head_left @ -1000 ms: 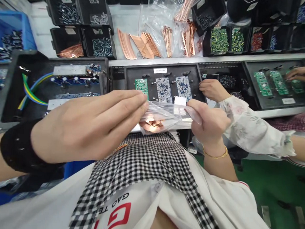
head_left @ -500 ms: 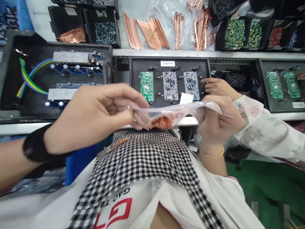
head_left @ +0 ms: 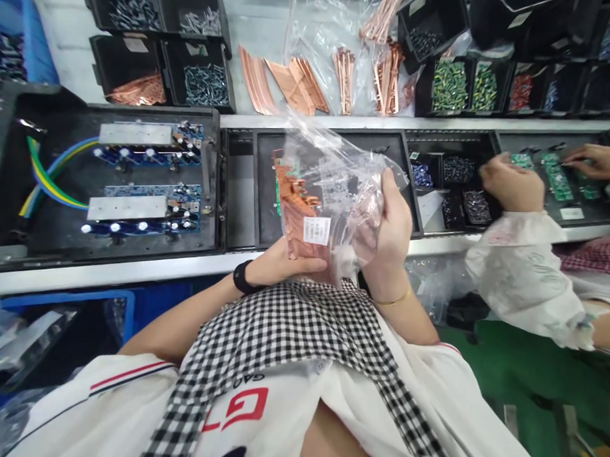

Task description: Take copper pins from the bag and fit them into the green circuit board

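Copper strips (head_left: 293,208) packed in a clear bag (head_left: 336,189), held upright above the bench's near edge (head_left: 108,271), long axis vertical, mouth up. Right hand (head_left: 389,238) closed round the bag's right side; left hand (head_left: 284,261) pinching the bottom by the label (head_left: 316,230). Strips crowded left, nearer the left grip.

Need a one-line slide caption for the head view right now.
Both hands, left hand and right hand, hold a clear plastic bag of copper strips upright above the workbench.
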Demonstrator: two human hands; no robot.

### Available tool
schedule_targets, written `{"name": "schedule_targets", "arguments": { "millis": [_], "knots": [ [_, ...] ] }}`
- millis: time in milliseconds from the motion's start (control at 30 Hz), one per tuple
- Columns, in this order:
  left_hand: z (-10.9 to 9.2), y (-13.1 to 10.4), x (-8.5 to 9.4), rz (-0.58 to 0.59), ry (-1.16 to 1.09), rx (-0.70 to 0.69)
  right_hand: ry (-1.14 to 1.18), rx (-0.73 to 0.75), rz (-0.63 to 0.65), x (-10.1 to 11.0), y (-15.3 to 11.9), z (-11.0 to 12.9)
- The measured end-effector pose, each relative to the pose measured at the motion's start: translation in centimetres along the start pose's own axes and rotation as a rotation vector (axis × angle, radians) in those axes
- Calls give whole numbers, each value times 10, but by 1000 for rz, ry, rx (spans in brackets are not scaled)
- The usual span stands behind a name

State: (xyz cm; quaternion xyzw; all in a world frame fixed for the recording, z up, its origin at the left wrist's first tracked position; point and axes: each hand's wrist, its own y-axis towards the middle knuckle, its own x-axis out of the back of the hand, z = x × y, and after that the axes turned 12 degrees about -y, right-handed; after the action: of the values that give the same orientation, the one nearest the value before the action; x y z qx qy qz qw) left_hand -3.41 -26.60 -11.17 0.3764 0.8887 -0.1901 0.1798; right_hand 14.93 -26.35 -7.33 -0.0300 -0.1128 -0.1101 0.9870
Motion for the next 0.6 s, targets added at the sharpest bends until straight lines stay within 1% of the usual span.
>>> {"name": "schedule_targets", "arguments": {
  "millis": [33, 100, 167, 200, 233, 267, 300, 367, 433, 500, 533, 600],
  "knots": [
    [1, -2, 3, -31, -46, 21, -87, 33, -41, 7, 1, -10],
    [4, -6, 11, -54, -95, 80, -292, 150, -184, 25, -5, -20],
    [8, -9, 14, -36, -82, 122, -484, 310, -266, 38, -15, -16],
    [10, -9, 15, -11, -69, 137, -525, 371, -246, 40, -20, -11],
    [12, -8, 14, 21, -58, 153, -519, 404, -163, 40, -22, -5],
    [13, -7, 13, 58, -47, 168, -471, 410, -31, 38, -23, 0],
    [14, -7, 12, 98, -32, 179, -392, 389, 117, 33, -22, 3],
    [14, -5, 10, 174, 12, 190, -181, 269, 368, 21, -15, 0],
    [13, -5, 10, 239, 56, 194, 46, 70, 528, 9, -8, -11],
    [12, -5, 12, 313, 78, 217, 258, -126, 618, -1, -9, -23],
    [11, -6, 13, 344, 85, 232, 355, -205, 631, -5, -12, -28],
    [10, -7, 14, 387, 82, 251, 521, -322, 602, -11, -21, -34]
  ]
}}
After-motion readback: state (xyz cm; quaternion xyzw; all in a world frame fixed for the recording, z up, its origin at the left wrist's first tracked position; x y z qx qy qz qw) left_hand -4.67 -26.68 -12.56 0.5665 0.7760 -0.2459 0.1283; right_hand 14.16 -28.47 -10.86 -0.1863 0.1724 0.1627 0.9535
